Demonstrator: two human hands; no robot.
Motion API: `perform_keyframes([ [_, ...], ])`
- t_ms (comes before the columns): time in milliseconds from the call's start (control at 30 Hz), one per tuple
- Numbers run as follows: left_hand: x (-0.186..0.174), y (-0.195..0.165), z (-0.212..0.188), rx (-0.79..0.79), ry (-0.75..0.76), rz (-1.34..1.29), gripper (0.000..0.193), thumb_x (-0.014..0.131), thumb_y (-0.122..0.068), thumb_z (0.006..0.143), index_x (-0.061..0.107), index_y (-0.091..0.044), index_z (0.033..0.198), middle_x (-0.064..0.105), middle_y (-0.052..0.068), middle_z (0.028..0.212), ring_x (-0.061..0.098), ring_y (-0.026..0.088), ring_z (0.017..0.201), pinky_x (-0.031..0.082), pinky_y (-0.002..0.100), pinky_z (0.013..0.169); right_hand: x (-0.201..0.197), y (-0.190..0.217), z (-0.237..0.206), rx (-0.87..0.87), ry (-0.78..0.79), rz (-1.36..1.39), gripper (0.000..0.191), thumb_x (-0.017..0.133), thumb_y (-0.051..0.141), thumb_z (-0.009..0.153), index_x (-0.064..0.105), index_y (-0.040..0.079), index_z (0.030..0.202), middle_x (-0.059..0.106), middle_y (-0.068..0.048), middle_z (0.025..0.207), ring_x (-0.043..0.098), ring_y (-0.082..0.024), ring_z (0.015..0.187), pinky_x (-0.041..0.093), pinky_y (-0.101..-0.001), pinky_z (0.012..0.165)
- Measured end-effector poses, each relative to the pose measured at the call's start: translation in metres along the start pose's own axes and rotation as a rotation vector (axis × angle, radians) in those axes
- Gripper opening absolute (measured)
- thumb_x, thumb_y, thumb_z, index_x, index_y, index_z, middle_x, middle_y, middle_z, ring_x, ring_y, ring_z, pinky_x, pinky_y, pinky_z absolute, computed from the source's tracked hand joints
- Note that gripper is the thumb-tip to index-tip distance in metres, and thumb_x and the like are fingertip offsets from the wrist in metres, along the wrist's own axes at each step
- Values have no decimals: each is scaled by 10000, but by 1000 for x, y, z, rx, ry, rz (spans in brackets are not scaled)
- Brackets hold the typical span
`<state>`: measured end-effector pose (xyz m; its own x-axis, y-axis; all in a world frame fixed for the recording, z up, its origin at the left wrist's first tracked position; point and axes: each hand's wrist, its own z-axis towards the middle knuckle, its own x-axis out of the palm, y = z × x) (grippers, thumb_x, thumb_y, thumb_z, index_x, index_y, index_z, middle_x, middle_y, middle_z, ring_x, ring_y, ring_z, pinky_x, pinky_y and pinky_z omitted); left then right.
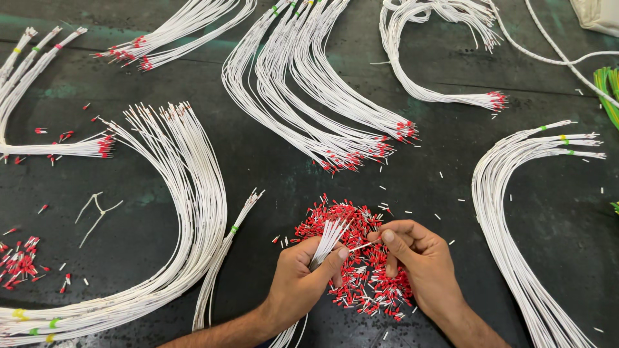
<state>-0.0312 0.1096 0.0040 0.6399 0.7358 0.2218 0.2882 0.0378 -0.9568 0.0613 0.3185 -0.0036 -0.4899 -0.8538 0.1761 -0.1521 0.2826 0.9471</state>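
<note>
My left hand [302,277] grips a small bunch of white wires [329,235] with bare stripped ends pointing up. The bunch's tail trails down under my wrist. My right hand [412,258] pinches a single white wire [362,245] between thumb and forefinger, its tip close to my left thumb. Both hands hover over a pile of small red ferrules [354,258] on the dark work surface [271,174].
Several bundles of white wires lie curved around: a large one with bare ends [193,193] at left, ferrule-tipped ones [335,129] at the top, another [509,193] at right. Loose red ferrules [19,261] sit at far left. Green-yellow wires [609,90] lie at the right edge.
</note>
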Motion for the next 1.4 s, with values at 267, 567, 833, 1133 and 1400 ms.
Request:
perform_keyframes([
  [267, 0, 0, 0, -16, -10, 6, 174, 670, -176, 972, 719, -12, 941, 673, -3, 637, 584, 35, 575, 439, 233, 518, 3, 0, -5, -87, -25, -70, 204, 687, 121, 921, 717, -40, 1044, 810, -174, 968, 598, -90, 526, 519, -250, 504],
  [567, 2, 7, -1, 16, -25, -19, 190, 630, -192, 999, 695, -20, 1049, 674, 4, 653, 549, 32, 582, 410, 233, 519, 4, 4, -6, -62, 64, -76, 167, 700, 61, 903, 716, -62, 1015, 818, -183, 961, 610, -111, 526, 535, -274, 517],
  [833, 3, 5, -4, 40, -5, -19, 211, 604, -219, 1022, 682, -26, 1054, 669, 3, 675, 574, 32, 624, 432, 235, 554, 1, 1, -10, 16, 95, -156, 176, 686, 45, 895, 762, -40, 1029, 804, -143, 838, 649, -120, 527, 534, -268, 492],
  [1133, 5, 3, -10, 89, 25, 101, 178, 601, -188, 1025, 650, -16, 1024, 684, 4, 705, 579, 35, 629, 445, 238, 550, 5, -3, -11, -86, 83, -436, 180, 853, 71, 783, 776, -19, 918, 810, -123, 746, 685, -113, 541, 554, -258, 470],
  [1400, 5, 9, -4, 228, -26, -26, 186, 509, -140, 1056, 543, -17, 1191, 647, 21, 861, 581, 43, 800, 491, 234, 720, 27, 44, -16, -920, 109, -1306, 343, 803, 274, 731, 748, 108, 1026, 739, -21, 1035, 649, -241, 956, 465, -385, 847],
])
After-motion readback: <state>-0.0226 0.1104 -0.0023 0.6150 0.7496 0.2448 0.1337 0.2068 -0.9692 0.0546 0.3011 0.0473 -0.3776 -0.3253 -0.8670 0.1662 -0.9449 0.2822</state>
